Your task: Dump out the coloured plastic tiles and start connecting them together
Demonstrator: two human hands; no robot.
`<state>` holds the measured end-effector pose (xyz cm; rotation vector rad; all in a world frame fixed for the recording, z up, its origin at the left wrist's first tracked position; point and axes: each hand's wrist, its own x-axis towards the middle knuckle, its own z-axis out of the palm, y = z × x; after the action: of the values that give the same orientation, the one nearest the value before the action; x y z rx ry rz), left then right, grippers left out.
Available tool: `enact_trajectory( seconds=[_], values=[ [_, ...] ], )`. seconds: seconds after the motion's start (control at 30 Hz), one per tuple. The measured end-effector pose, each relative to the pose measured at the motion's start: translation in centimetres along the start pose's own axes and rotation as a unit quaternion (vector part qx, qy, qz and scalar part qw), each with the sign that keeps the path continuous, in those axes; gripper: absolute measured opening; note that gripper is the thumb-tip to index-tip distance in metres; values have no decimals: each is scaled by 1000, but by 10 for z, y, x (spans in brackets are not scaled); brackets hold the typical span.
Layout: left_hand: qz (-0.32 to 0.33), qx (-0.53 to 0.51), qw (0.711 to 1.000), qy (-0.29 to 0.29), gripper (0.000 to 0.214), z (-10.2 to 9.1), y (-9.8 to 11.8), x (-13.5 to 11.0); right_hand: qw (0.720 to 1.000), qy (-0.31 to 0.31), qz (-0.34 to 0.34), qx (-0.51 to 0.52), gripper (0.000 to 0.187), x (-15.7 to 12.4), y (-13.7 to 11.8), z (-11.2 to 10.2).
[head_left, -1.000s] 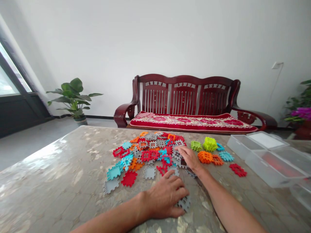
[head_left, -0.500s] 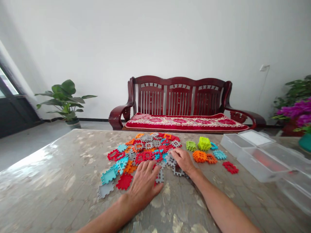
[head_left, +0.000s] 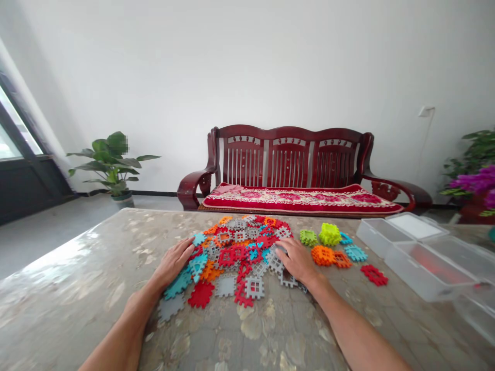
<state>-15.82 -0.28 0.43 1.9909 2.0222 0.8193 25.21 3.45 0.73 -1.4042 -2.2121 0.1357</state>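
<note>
A heap of flat plastic interlocking tiles [head_left: 240, 245] in red, grey, orange and teal lies on the marbled table [head_left: 96, 288]. My left hand [head_left: 172, 263] rests flat on the heap's left edge, fingers spread over teal and red tiles. My right hand [head_left: 296, 260] lies palm down on the heap's right side, covering grey tiles. Neither hand grips anything. To the right sit sorted small stacks: green tiles [head_left: 328, 234], orange tiles [head_left: 327, 256], teal tiles [head_left: 355, 252] and a red tile [head_left: 374, 274].
Clear plastic boxes [head_left: 425, 257] with lids stand at the table's right. Behind the table is a dark red wooden bench [head_left: 294, 165] with a floral cushion. Potted plants stand at the far left [head_left: 112, 162] and far right [head_left: 475, 180].
My left hand has moved from the near table edge, where it covered a grey tile, forward and left to the heap's left side. The right hand has stayed on the grey tiles.
</note>
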Motion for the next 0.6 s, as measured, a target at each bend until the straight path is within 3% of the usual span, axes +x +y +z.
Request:
enact_trajectory(
  seconds=[0.13, 0.4, 0.6],
  values=[
    [5, -31, 999, -3, 72, 7, -6, 2, 999, 23, 10, -21, 24, -1, -2, -7],
    [-29, -145, 989, 9, 76, -5, -3, 8, 994, 103, -9, -40, 24, 0, 1, 1],
    [-43, -168, 985, 20, 78, -5, -1, 8, 998, 33, -21, -39, 25, -1, -4, -1]
  ],
)
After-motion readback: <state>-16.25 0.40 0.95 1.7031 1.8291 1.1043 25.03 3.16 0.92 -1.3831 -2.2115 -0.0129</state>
